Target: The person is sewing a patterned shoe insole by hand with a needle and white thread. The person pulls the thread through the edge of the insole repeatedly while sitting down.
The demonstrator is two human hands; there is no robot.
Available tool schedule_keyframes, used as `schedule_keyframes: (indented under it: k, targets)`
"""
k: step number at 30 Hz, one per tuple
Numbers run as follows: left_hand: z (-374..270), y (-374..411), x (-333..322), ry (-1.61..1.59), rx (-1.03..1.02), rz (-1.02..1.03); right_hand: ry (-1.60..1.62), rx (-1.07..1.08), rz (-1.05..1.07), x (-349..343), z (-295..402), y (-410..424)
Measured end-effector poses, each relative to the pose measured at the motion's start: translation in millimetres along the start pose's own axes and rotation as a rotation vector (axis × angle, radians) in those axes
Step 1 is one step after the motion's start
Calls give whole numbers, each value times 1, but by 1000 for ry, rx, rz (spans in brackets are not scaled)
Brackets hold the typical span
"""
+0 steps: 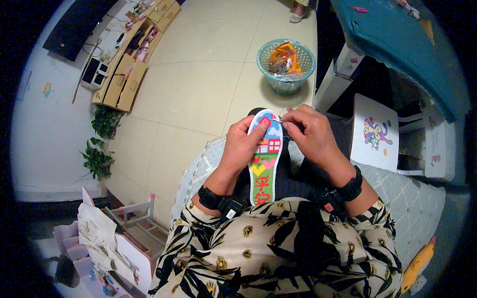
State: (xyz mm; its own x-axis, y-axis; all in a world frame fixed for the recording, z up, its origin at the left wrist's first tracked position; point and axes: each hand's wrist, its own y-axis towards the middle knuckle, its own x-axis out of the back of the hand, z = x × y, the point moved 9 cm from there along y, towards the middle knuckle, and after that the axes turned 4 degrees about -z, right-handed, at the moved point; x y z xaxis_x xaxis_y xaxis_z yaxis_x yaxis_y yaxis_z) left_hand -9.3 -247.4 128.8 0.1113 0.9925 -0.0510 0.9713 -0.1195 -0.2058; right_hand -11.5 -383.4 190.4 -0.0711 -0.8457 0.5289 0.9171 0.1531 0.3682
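A cross-stitch shoe insole (269, 164) with a white rim lies lengthwise over my lap, its toe end pointing away from me. Houses, hearts and red characters on green and blue cover its face. My left hand (244, 138) grips its left edge near the toe, thumb on top and fingers underneath. At the upper right edge, my right hand (311, 130) pinches a small, thin, pale tool, apparently a needle (277, 120), whose tip meets the stitched face. A fine pale thread shows faintly by the right fingers.
A green plastic basket (285, 82) holding an orange wrapper stands on the tiled floor ahead. White chairs (374, 130) and a teal-covered table (395, 48) are at right. Wooden cabinets (125, 80) line the left wall. Another person's foot (296, 18) shows at the top.
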Motion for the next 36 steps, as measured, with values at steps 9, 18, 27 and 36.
schedule_keyframes:
  k: [9, 18, 27, 36]
  targets:
    - [0, 0, 1, 40, -7, 1, 10, 19, -24, 1, 1, 0]
    - [0, 0, 0, 35, -3, 2, -3, 27, -13, 0, 0, 0]
    - [4, 2, 0, 1, 9, 5, 5, 27, -15, 1, 1, 0]
    - [-11, 0, 0, 212, -137, -62, -35, -1, 17, 3, 3, 2]
